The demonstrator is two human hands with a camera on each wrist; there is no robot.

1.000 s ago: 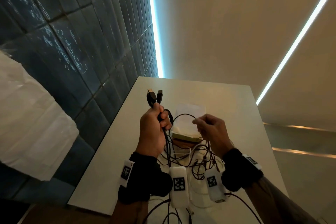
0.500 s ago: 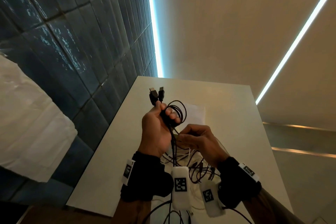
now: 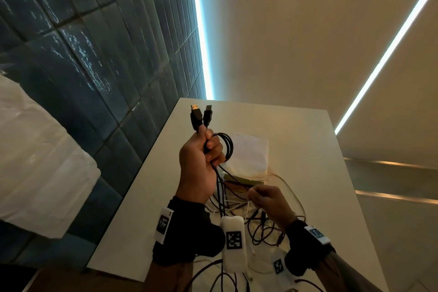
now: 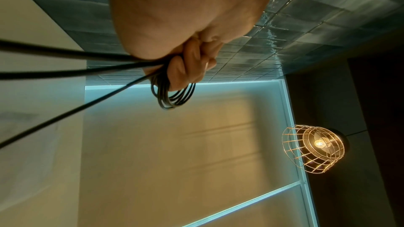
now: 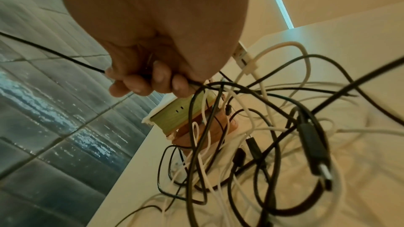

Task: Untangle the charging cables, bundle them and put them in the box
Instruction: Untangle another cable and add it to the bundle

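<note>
My left hand is raised above the table and grips a black cable. Its wound loops hang beside the fingers and its two USB plugs stick up from the fist. In the left wrist view the coil hangs under my curled fingers. My right hand is lower, just over the tangle of black and white cables, and pinches a thin black strand between its fingertips. The green and orange box stands right behind the tangle.
A white sheet lies on the box, on the pale table. A dark tiled wall runs close along the table's left edge. A black plug dangles in the tangle. A wire-cage lamp hangs overhead.
My right hand came up to the left hand, then dropped down and away toward the tangle. The loops beside my left hand's fingers have grown, and that hand has risen slightly.
</note>
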